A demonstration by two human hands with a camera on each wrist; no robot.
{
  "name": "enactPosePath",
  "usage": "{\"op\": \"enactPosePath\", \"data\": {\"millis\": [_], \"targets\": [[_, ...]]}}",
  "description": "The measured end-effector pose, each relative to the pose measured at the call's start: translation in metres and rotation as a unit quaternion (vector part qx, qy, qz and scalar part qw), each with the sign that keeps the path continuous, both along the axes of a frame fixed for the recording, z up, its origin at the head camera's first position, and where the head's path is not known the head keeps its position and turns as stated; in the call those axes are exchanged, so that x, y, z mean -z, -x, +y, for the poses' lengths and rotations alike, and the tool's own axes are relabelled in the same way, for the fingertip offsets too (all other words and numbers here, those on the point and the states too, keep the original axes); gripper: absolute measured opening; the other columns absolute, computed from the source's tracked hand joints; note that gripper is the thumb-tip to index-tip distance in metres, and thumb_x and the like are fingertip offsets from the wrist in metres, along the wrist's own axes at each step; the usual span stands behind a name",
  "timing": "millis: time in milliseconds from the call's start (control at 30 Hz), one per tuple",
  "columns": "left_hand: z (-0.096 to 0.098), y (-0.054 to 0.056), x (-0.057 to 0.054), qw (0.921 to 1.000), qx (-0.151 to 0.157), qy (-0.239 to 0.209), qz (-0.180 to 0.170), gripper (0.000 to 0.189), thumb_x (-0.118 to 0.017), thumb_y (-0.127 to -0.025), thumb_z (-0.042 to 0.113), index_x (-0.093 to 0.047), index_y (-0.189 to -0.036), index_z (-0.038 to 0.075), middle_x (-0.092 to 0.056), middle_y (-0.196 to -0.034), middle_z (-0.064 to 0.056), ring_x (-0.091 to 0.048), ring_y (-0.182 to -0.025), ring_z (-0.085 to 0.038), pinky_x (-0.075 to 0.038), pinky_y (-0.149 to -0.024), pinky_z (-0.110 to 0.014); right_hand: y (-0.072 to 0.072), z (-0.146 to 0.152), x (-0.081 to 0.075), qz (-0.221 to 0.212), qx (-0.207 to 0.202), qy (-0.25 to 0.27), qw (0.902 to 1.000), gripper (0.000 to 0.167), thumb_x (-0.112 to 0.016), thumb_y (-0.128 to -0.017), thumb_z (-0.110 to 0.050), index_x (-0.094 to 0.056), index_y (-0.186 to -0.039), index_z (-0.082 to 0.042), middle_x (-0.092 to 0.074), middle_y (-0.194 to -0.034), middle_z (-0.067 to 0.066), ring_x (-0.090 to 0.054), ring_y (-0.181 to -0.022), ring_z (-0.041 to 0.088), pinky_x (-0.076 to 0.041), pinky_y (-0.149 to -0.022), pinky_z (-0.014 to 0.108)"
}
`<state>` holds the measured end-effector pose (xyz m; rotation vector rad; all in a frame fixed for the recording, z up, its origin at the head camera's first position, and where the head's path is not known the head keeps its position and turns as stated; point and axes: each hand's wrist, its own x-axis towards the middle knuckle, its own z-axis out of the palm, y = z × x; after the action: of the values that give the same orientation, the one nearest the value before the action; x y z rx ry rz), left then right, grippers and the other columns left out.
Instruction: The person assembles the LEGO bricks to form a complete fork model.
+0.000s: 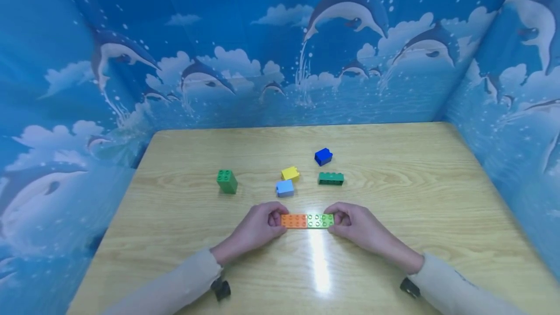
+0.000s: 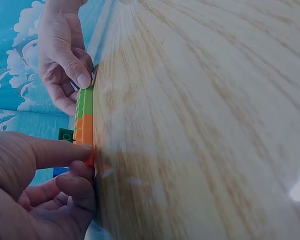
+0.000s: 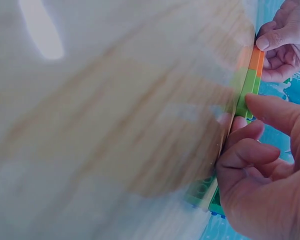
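Listener: What could go wrong from here?

Operator: From my distant seat, I'd worry about the middle. The left grip [image 1: 261, 225], a person's bare hand, pinches the outer end of an orange block [image 1: 294, 221]; the right grip [image 1: 358, 225] pinches the outer end of a light green block [image 1: 321, 221]. Nothing supports the place where the 2 blocks meet, and I can't tell whether they are fastened or merely touching. If only touching, a lift or outward pull could part them; a harder push from 1 side could make the row kink or skid on the glossy bench [image 1: 415, 169].

Listener: Anything close enough to get knocked?

Operator: A light blue block [image 1: 285, 188] sits just beyond the orange block, near the left grip, with a yellow block [image 1: 290, 174] right behind it. A careless forward move could, I think, bump them.

Listener: And how does the held pair look?

Operator: Like a short, straight bar lying on the bench between the 2 grips, running left to right. Each block shows 2 rows of 4 round studs facing up. The orange is even and bright; the light green looks shinier, catching glare. In the left wrist view, I see smooth, plain sides.
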<state>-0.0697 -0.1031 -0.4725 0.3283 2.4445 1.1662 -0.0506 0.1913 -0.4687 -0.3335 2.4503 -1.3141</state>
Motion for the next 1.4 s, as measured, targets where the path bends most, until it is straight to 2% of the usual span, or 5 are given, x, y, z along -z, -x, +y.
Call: {"op": "enactPosePath", "data": {"millis": [433, 667, 867, 1133, 1400], "targets": [[-0.001, 0.000, 0.001, 0.9999, -0.007, 0.008, -0.003, 0.035, -0.090, -0.088, 0.006, -0.075, -0.119, 0.011, -0.066, -0.090, 0.003, -0.062, -0.079, -0.015, -0.055, -0.068, -0.028, 0.001, -0.002, 0.000, 0.007, -0.012, -0.001, 0.9999, 0.040, -0.085, -0.094, -0.010, -0.072, -0.131, -0.004, -0.064, -0.090, -0.002, -0.055, -0.069, 0.012, -0.048, -0.060, 0.025], [-0.002, 0.000, -0.001, 1.0000, -0.002, 0.005, 0.005, 0.037, -0.092, -0.087, 0.009, -0.074, -0.120, 0.009, -0.066, -0.088, 0.004, -0.062, -0.077, -0.015, -0.054, -0.066, -0.027, 0.001, -0.002, -0.003, 0.018, -0.015, -0.032, 0.9992, 0.049, -0.087, -0.092, -0.015, -0.069, -0.136, -0.003, -0.065, -0.095, -0.002, -0.060, -0.076, 0.015, -0.053, -0.063, 0.027], [-0.004, 0.001, -0.002, 0.9999, 0.004, 0.003, 0.014, 0.041, -0.093, -0.086, 0.012, -0.073, -0.122, 0.008, -0.066, -0.087, 0.005, -0.062, -0.074, -0.014, -0.053, -0.064, -0.026, 0.002, 0.000, -0.010, 0.010, 0.011, -0.054, 0.9984, 0.054, -0.087, -0.093, -0.020, -0.066, -0.141, -0.005, -0.066, -0.104, -0.001, -0.062, -0.085, 0.017, -0.057, -0.068, 0.030], [-0.007, 0.002, 0.001, 0.9999, 0.002, -0.007, 0.014, 0.041, -0.093, -0.086, 0.012, -0.073, -0.122, 0.009, -0.066, -0.087, 0.004, -0.062, -0.074, -0.015, -0.054, -0.064, -0.027, 0.014, 0.004, -0.014, 0.075, 0.056, -0.009, 0.9955, 0.036, -0.079, -0.103, -0.024, -0.070, -0.132, -0.005, -0.067, -0.100, 0.000, -0.063, -0.088, 0.019, -0.055, -0.071, 0.028], [-0.008, 0.001, 0.001, 0.9999, 0.003, -0.013, 0.011, 0.041, -0.092, -0.086, 0.010, -0.073, -0.122, 0.008, -0.066, -0.088, 0.004, -0.063, -0.074, -0.015, -0.054, -0.064, -0.026, 0.034, 0.005, -0.021, 0.094, 0.115, 0.031, 0.9884, 0.034, -0.076, -0.106, -0.029, -0.071, -0.129, -0.005, -0.069, -0.106, 0.006, -0.063, -0.094, 0.023, -0.053, -0.072, 0.026]]}}
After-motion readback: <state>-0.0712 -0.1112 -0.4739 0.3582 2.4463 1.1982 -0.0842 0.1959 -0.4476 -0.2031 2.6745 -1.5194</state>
